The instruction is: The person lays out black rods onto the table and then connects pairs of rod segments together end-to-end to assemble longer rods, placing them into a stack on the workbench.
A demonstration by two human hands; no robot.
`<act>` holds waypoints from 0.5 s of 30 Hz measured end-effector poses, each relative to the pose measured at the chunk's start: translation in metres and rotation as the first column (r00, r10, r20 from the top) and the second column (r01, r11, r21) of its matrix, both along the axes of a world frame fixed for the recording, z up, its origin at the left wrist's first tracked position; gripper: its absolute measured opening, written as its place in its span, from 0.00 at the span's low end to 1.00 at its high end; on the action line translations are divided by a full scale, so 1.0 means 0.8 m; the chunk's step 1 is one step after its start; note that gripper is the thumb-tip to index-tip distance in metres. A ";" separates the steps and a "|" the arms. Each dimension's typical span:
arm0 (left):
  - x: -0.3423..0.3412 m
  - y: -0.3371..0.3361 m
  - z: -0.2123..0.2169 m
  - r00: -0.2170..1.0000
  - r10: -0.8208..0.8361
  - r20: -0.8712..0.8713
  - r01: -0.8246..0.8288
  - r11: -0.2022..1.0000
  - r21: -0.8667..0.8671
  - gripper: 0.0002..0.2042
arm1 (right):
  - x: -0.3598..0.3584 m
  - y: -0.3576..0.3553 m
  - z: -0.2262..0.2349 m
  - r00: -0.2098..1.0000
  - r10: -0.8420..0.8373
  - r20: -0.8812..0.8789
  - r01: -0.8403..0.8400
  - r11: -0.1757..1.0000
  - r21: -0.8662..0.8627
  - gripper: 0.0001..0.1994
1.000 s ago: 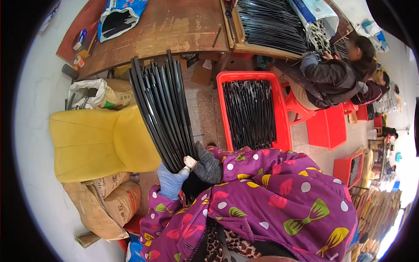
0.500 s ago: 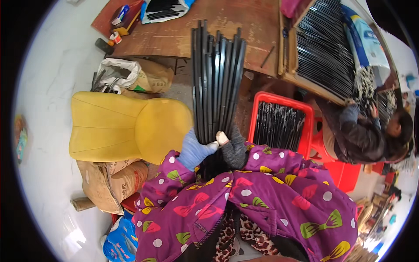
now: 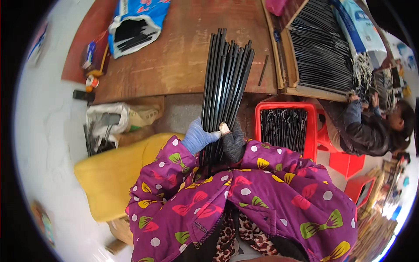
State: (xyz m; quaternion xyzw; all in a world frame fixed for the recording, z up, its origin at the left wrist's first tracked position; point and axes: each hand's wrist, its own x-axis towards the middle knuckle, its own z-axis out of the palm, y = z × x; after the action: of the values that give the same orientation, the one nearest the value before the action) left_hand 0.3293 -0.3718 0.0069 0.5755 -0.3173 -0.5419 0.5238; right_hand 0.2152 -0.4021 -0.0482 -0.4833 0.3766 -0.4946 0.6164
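Both hands clamped on bundle of black rods point(image 3: 224, 83), held upright over wooden table point(image 3: 174, 61); left hand point(image 3: 197, 137) in blue glove, right hand point(image 3: 232, 139) in dark glove w/ bare fingertip, side by side at bundle's lower end; red crate point(image 3: 286, 131) just right.

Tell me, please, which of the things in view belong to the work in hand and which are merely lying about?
In hand:
- bundle of black rods
- left hand, blue glove, gripping the bundle
- right hand, dark glove, gripping the bundle

Lying about:
- red crate of black rods
- yellow chair
- blue and white bag on the wooden table
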 end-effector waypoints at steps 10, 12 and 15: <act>0.068 -0.176 -0.086 0.912 -0.372 0.173 0.352 0.926 0.137 0.19 | 0.060 -0.130 -0.073 0.979 -0.199 0.046 0.189 0.968 0.166 0.15; 0.078 -0.214 -0.089 0.896 -0.409 0.174 0.385 0.910 0.156 0.19 | 0.073 -0.155 -0.102 0.955 -0.289 0.069 0.262 0.927 0.268 0.14; 0.095 -0.263 -0.103 0.876 -0.477 0.069 0.450 0.861 0.239 0.23 | 0.089 -0.190 -0.115 0.950 -0.308 0.056 0.283 0.922 0.265 0.14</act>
State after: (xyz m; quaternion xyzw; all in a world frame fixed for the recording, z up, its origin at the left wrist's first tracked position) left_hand 0.4050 -0.5823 -0.0755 0.5684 -0.4182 -0.6458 0.2914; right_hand 0.2864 -0.5538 -0.1405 -0.3134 0.4751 -0.5526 0.6088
